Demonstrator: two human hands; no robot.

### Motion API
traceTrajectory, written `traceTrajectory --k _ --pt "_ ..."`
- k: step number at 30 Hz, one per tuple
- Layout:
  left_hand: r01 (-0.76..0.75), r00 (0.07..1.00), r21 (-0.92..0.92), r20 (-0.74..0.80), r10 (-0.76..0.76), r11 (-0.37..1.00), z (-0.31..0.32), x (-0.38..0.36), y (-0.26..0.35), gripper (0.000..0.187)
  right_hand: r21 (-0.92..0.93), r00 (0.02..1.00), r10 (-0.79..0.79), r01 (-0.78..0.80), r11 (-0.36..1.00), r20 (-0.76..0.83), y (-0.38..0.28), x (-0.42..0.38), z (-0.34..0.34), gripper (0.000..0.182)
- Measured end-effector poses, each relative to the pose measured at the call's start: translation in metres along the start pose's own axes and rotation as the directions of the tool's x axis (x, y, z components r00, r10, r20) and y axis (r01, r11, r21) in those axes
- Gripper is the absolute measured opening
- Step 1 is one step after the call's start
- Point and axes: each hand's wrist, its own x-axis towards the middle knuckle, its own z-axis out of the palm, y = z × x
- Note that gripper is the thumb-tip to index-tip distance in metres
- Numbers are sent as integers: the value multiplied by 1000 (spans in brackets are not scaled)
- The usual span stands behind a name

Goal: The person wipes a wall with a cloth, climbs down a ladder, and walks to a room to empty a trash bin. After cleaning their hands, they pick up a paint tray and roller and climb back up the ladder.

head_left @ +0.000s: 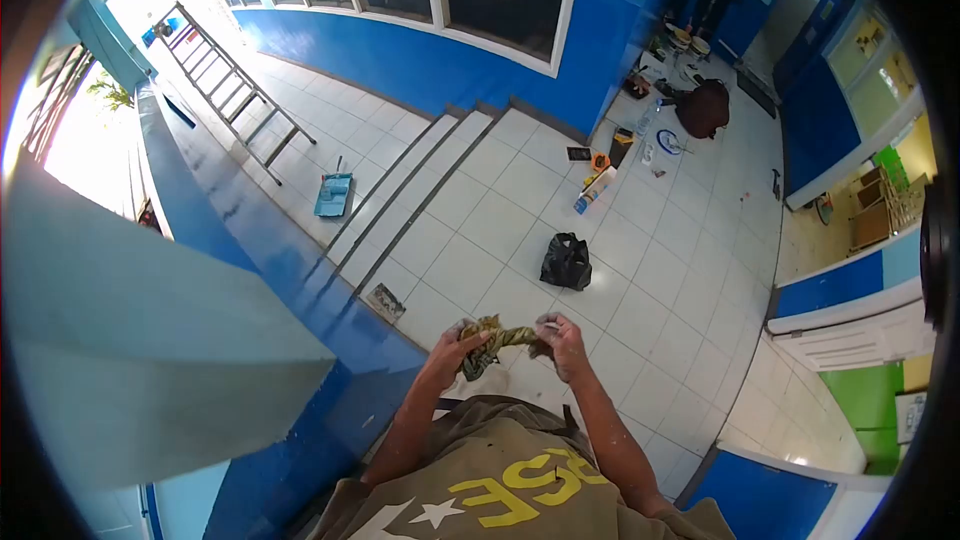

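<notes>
A crumpled, twisted olive-green cloth (512,337) stretches between my two hands in front of my body. My left hand (462,348) is closed around its bunched end, with loose folds hanging below the fingers. The other end is pinched in my right hand (562,342), and a darker bit of fabric hangs beneath it. Pale smudges, like paint or dust, mark the fingers. Beyond the hands, on the white tiles, sits a black plastic bag (566,262).
Steps (420,185) drop to a lower floor on the left, where a blue paint tray (334,194) and a ladder (235,90) stand. Tools, a long box (596,190), a dark bag (703,108) and paint cans (679,36) lie ahead right. A blue ledge (290,305) borders my left.
</notes>
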Motion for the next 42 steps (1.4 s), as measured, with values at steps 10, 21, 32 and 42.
traceTrajectory --k 10,21,32,42 --pt "13 999 -97 -40 -17 995 -29 93 121 40 148 969 -53 91 985 -240 -83 175 36 10" --pt "36 972 -35 -232 -44 999 -75 224 213 44 -126 976 -218 214 969 -17 -190 424 108 21" --pt "-389 920 -838 -331 211 381 -135 342 333 43 -488 679 243 194 851 693 -241 539 273 13" --pt "-660 741 -657 -650 170 364 -305 457 392 23 -588 528 348 399 703 774 -265 683 413 21"
